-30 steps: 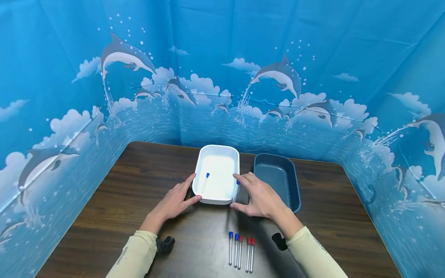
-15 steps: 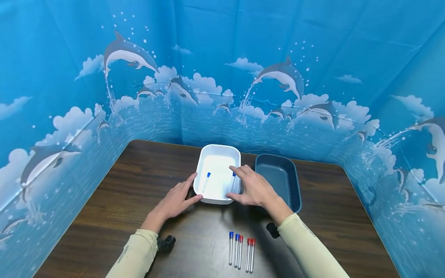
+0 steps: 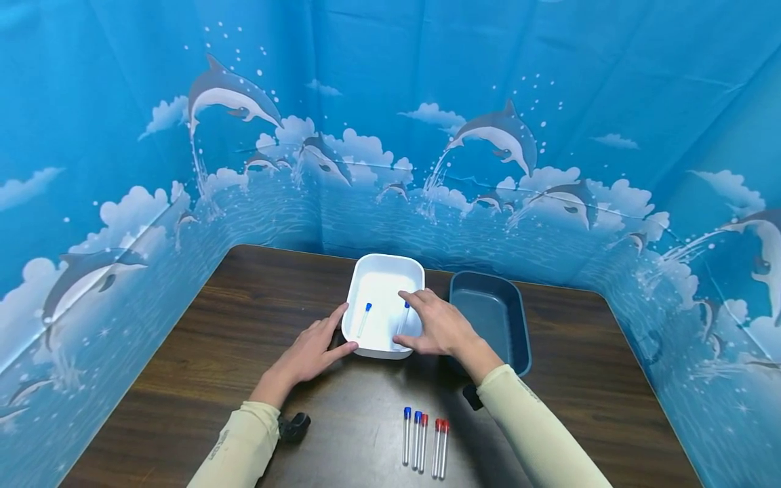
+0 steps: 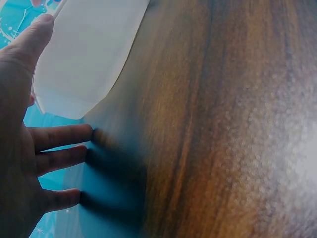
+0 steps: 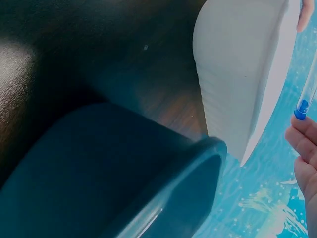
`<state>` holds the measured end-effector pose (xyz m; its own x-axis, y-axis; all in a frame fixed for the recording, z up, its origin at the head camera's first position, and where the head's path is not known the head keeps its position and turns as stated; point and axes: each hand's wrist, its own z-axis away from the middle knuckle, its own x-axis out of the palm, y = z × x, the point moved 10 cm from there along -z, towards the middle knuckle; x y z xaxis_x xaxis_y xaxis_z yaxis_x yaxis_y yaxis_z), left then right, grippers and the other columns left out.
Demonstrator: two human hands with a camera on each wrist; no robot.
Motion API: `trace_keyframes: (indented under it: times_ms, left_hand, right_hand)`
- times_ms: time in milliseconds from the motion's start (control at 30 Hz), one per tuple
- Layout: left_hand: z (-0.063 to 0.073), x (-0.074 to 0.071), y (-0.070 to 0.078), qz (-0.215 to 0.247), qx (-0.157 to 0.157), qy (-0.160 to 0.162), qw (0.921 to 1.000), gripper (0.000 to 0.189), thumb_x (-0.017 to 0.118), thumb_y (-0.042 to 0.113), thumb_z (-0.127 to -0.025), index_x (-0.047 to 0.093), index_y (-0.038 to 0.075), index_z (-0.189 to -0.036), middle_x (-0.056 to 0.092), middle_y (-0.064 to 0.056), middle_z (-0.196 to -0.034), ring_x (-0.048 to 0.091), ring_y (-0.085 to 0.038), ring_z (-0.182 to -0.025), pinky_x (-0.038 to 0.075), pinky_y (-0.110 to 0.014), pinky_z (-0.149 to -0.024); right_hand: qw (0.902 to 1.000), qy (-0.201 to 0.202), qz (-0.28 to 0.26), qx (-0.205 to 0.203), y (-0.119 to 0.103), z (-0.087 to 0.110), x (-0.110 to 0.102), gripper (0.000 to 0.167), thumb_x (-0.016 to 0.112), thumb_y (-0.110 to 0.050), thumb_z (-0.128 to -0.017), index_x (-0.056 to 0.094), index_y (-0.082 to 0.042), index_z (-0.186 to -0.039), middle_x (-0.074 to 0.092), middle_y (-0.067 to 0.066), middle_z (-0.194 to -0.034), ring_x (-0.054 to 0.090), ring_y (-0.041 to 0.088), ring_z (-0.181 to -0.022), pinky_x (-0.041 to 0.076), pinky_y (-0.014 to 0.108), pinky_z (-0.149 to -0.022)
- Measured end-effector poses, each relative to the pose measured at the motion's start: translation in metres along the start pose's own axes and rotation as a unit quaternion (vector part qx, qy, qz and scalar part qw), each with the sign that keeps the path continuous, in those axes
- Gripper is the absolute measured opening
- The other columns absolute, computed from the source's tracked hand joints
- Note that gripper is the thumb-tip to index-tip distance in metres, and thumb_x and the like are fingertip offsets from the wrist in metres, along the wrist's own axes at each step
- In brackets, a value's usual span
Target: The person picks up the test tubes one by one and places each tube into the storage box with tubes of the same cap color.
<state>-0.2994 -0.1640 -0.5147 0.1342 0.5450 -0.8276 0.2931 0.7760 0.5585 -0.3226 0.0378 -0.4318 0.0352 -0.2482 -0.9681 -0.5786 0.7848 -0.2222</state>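
Note:
A clear test tube with a blue cap (image 3: 403, 320) is held lengthwise between the thumb and index finger of my right hand (image 3: 444, 327), over the right side of a white tray (image 3: 383, 354). In the right wrist view, the blue cap (image 5: 301, 110) meets the fingertips. My left hand (image 3: 310, 354) lies spread at the tray's front left corner, its thumb (image 4: 37, 34) touching the near side and the index finger reaching the left rim. Inside the tray, toward the left, lies another blue-capped test tube (image 3: 364, 320).
A dark blue tray (image 3: 525, 339) stands right of the white one, behind my right wrist. Several test tubes lie in a loose row on the wooden table (image 3: 201, 366) near me: blue-capped ones (image 3: 407, 437) at left, red-capped ones (image 3: 443, 451) mostly right. A dolphin-print curtain surrounds the table.
My right hand has moved left with its test tube, from the white tray's right edge to over its inside. The left hand has kept its place at the tray.

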Motion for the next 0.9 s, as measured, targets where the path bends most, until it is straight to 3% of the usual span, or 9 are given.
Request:
trace_keyframes:
  times_ms: [467,900]
  left_hand:
    - [-0.001,0.002,-0.002,0.000,-0.005,0.005,1.0000,0.090,0.046,0.074,-0.088,0.010,0.030,-0.158,0.039,-0.008,-0.153,0.048,-0.028,-0.123,0.038,-0.056,-0.100]
    - [0.001,0.000,-0.001,0.000,-0.008,0.000,1.0000,0.090,0.046,0.074,-0.088,0.011,0.029,-0.159,0.042,-0.009,-0.150,0.048,-0.028,-0.123,0.038,-0.056,-0.101]
  right_hand:
    - [0.9991,-0.031,0.014,-0.026,-0.008,-0.020,0.023,0.087,0.065,-0.067,-0.079,0.044,-0.020,-0.148,0.053,0.007,-0.139,0.053,0.024,-0.121,0.047,0.047,-0.095]
    - [0.9985,-0.050,0.016,-0.013,-0.011,-0.028,0.041,0.085,0.067,-0.066,-0.078,0.046,-0.021,-0.147,0.052,0.008,-0.141,0.052,0.027,-0.123,0.047,0.050,-0.094]
